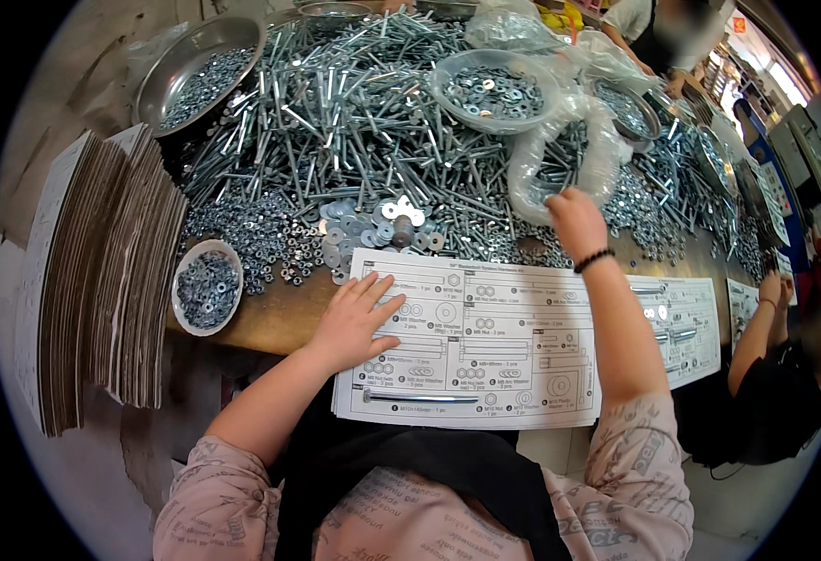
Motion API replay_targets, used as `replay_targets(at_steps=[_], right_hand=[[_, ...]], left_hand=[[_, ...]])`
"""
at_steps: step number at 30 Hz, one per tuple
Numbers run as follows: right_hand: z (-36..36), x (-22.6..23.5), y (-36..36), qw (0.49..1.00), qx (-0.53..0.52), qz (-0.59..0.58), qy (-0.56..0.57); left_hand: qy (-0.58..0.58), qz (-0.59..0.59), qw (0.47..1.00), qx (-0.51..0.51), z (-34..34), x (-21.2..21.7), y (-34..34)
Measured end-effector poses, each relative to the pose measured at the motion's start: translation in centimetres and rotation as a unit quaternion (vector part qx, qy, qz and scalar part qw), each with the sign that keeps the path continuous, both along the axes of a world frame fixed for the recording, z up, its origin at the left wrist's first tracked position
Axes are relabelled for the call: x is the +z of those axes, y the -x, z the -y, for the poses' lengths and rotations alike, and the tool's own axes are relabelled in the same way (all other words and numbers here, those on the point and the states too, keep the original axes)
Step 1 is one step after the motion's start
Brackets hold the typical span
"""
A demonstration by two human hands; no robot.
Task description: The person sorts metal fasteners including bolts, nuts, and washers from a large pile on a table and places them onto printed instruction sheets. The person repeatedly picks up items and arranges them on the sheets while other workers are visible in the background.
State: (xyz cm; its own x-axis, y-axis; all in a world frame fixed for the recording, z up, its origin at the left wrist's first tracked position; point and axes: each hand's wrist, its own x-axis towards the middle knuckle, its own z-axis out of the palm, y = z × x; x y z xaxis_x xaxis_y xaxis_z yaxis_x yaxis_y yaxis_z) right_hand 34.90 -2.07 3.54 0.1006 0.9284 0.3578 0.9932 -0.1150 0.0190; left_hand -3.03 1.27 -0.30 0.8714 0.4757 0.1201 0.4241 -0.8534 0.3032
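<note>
My left hand [359,320] lies spread on the left part of a white printed card [499,348] with outline drawings of hardware, holding it at the table's front edge. Along the card's lower left rests one long bolt [420,398]. My right hand [580,226], a dark beaded band at its wrist, reaches over the card to the heap behind it. Its fingers are pinched together beside a loop of clear plastic wrap [526,173]; whatever they hold is hidden. Large flat washers [340,229] lie just beyond the card, left of centre.
A big heap of long bolts [335,122] covers the table, with small nuts [261,234] in front. Bowls of washers stand around it: white [179,297], steel [151,89], plastic [438,92]. Stacked cards [121,280] stand left. A second card [691,327] and another person's hands [777,290] are right.
</note>
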Motion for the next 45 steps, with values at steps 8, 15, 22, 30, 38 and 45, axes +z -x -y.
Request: replay_targets(at_steps=[8, 15, 22, 30, 38, 45], right_hand=[[-6.3, -1.1, -2.2, 0.919, -0.054, 0.253, 0.298], [-4.6, -1.1, -5.7, 0.929, 0.113, 0.255, 0.245], [-3.0, 3.1, -2.3, 0.995, 0.005, 0.022, -0.097], [-2.2, -1.1, 16.2, 0.957, 0.173, -0.197, 0.124], [-1.7, -3.4, 17.1, 0.943, 0.148, -0.284, 0.092], [1.4, -3.1, 13.5, 0.921, 0.077, -0.336, 0.183]], left_hand=[[0.021, 0.003, 1.0, 0.002, -0.3, -0.6, 0.6], [0.037, 0.018, 0.999, -0.012, -0.9, -0.9, 0.8], [0.041, 0.043, 0.998, -0.035, -2.1, -1.8, 1.1], [0.199, 0.223, 0.937, 0.179, -2.3, 0.3, 0.2], [0.132, 0.166, 0.961, 0.176, -4.7, -0.3, -0.7], [0.121, 0.143, 0.972, 0.141, -5.0, -0.3, -0.2]])
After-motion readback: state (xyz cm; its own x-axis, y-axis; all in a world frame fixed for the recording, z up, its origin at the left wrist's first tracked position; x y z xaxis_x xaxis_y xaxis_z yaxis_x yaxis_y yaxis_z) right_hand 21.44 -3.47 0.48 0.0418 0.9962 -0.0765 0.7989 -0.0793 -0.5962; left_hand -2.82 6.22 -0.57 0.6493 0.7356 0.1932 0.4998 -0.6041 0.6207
